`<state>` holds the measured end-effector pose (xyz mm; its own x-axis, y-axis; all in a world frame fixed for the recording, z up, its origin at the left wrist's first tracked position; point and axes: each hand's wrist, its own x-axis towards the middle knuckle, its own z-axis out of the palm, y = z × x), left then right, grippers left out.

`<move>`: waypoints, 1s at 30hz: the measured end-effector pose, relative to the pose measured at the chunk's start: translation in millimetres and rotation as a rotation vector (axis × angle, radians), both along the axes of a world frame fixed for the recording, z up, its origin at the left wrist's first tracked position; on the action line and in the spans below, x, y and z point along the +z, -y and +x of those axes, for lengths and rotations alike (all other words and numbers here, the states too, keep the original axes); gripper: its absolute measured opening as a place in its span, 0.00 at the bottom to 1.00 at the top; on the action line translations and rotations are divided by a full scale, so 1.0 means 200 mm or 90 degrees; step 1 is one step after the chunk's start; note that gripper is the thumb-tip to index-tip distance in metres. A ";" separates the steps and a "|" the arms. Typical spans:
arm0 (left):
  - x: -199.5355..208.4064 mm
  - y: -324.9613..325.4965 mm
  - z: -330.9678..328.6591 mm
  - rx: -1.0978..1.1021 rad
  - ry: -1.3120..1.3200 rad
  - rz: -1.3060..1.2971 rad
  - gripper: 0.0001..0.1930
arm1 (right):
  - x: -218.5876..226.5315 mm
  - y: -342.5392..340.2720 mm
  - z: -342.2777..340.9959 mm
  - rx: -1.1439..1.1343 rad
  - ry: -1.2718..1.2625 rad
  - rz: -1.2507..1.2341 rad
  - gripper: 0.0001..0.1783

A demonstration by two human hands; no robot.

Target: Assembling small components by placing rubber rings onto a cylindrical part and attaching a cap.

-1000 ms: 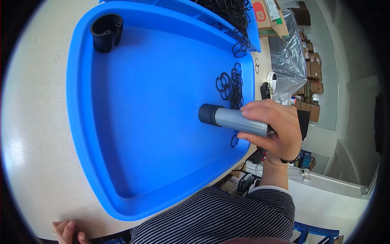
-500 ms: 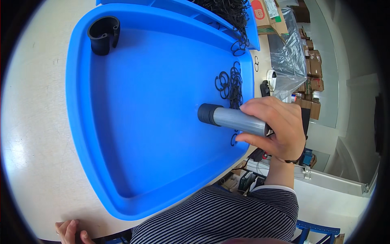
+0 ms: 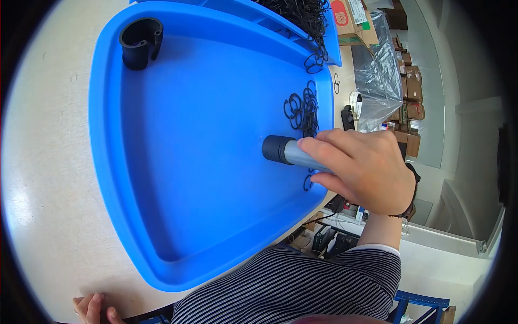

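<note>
It appears to be a workshop or assembly room: black rings [image 3: 308, 110] lie inside a blue tray [image 3: 205, 135] on a pale table [image 3: 48, 146], a heap of similar rings [image 3: 305, 20] sits just beyond the tray, and brown cartons [image 3: 414, 89] are piled well to its right.

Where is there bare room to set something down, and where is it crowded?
Free: the middle of the blue tray, between the black C-shaped part and grey cylinder; the pale tabletop left of the tray, beyond the left hand. Crowded: the tray's right side, with black rings and the right hand.
</note>
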<state>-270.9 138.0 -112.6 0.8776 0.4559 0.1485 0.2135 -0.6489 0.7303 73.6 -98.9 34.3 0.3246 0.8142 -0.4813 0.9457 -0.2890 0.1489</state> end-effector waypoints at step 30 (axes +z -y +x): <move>-0.02 0.01 0.04 0.040 0.069 0.025 0.12 | -0.08 0.12 0.08 -0.034 -0.052 0.099 0.21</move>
<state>-263.8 135.3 -116.2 0.8249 0.5021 0.2597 0.1759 -0.6646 0.7262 90.1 -123.6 18.3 0.3352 0.8636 -0.3767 0.9352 -0.3533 0.0222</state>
